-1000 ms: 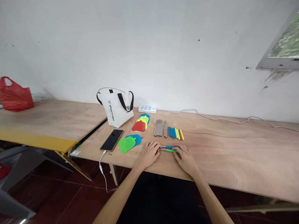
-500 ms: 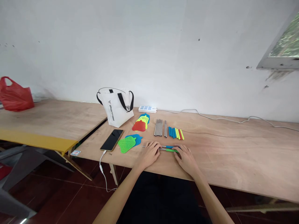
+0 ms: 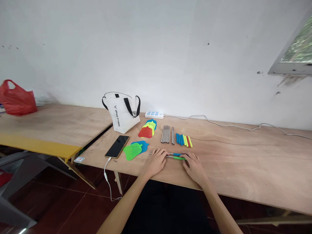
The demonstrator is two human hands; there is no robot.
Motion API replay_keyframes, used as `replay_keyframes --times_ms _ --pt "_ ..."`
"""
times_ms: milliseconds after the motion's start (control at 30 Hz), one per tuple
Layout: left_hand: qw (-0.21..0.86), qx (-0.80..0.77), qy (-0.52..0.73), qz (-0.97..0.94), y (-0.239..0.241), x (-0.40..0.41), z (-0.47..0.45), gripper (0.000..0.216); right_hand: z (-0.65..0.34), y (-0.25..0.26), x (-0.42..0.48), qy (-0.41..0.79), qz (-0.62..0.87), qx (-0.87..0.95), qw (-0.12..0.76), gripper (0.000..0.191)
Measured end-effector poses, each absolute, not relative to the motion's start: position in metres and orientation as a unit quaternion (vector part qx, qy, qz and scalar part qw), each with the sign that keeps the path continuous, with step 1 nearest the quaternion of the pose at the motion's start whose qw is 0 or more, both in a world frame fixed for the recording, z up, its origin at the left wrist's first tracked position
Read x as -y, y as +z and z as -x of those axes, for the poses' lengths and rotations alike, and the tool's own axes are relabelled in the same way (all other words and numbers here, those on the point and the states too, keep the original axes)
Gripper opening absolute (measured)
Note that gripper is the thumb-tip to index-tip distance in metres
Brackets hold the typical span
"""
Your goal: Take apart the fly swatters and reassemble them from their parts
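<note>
Two metal rods with a blue handle (image 3: pixel 177 154) and a green handle (image 3: pixel 179 158) lie side by side near the table's front edge. My left hand (image 3: pixel 158 160) curls over their metal parts, and a thin rod tip pokes out on its left. At the handle ends, my right hand (image 3: pixel 193 164) has its fingers bent over the grips, hiding their ends. Just left of my hands lie a green fly swatter head (image 3: pixel 132 151) and a blue one (image 3: pixel 144 146). Beyond them, metal tubes (image 3: pixel 165 134) and coloured handle grips (image 3: pixel 184 140) lie in rows.
Farther back are red (image 3: pixel 145 132), yellow and blue swatter heads. A plugged-in phone (image 3: pixel 117 146) lies at the left, with a white bag (image 3: pixel 123 113) behind it. A power strip (image 3: pixel 154 114) and its cable run along the wall. A red bag (image 3: pixel 18 99) stands on the adjoining table.
Hardly anything differs. Both hands stay in place on the two rods, and the view has shifted very slightly.
</note>
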State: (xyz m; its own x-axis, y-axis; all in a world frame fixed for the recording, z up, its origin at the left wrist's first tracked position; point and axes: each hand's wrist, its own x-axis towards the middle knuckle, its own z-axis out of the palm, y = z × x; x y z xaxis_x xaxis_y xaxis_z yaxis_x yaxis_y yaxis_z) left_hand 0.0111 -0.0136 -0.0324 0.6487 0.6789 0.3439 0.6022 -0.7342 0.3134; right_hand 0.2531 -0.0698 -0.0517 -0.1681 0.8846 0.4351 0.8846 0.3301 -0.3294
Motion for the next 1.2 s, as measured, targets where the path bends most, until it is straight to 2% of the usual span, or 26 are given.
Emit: replay_keyframes --times_ms 233,433,633,833,1000,1200 --pt "0.079 -0.359 0.230 -0.901 -0.032 0.014 -0.013 0.027 -0.253 -0.053 0.070 -0.002 0.579 0.765 0.281 0.029" --pt "0.075 -0.361 0.232 -0.900 -0.030 0.014 -0.013 0.026 -0.253 -0.053 0.069 0.002 0.583 0.760 0.286 0.020" --pt "0.096 -0.355 0.242 -0.898 -0.029 0.016 -0.014 0.025 -0.254 -0.055 0.069 -0.019 0.593 0.749 0.296 0.022" --pt "0.141 -0.394 0.277 -0.865 -0.002 0.010 0.007 0.024 -0.255 -0.055 0.071 -0.053 0.631 0.707 0.315 0.022" --pt "0.060 -0.536 0.212 -0.815 0.020 0.002 0.063 0.037 -0.251 -0.047 0.073 -0.058 0.582 0.753 0.301 0.028" --pt "0.022 -0.689 0.046 -0.723 0.009 -0.010 0.106 0.069 -0.243 -0.035 0.077 -0.067 0.525 0.799 0.285 0.015"
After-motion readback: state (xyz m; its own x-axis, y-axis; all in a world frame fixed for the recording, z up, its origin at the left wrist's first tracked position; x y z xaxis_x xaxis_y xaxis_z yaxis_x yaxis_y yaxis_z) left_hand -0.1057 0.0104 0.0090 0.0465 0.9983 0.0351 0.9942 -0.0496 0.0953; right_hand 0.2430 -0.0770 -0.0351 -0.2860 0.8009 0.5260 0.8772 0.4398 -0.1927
